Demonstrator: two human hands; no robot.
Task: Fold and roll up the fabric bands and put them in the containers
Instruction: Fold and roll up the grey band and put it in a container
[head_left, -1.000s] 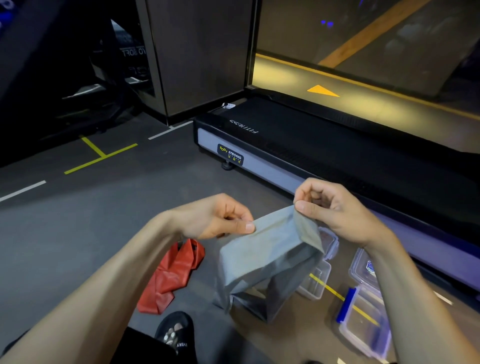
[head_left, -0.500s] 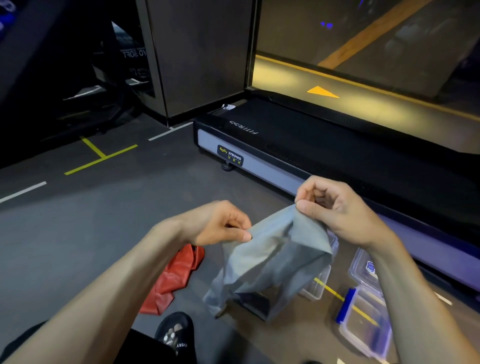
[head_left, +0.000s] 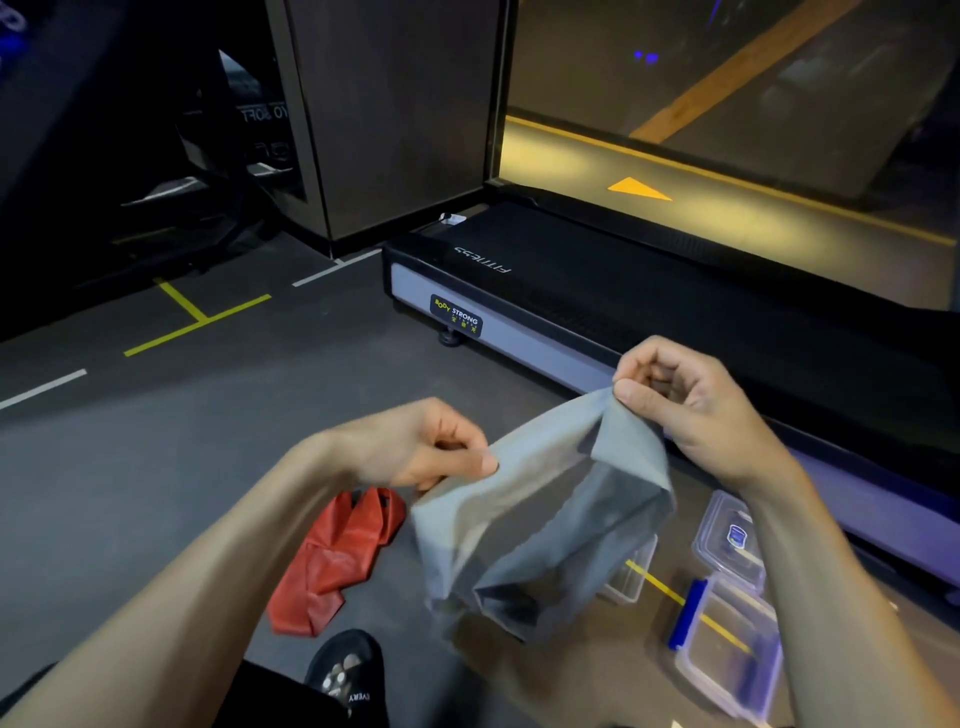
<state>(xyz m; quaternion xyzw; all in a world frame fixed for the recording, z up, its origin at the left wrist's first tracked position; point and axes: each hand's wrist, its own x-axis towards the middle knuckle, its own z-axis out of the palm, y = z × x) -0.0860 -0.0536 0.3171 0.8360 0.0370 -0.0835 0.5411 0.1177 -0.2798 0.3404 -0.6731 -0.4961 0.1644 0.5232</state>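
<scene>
While the crumpled red band waits on the floor, your left hand and right hand pinch the limp grey fabric band taut above clear plastic containers, likely squaring it for folding.

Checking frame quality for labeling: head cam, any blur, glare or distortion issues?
Head view: dim overall, with a warm yellow glow on the floor behind the treadmill; wide-angle bending at the edges; the lower hanging part of the grey band is motion-smeared, while the left hand, right hand and red band stay fairly sharp; the clear containers are low-contrast.
</scene>
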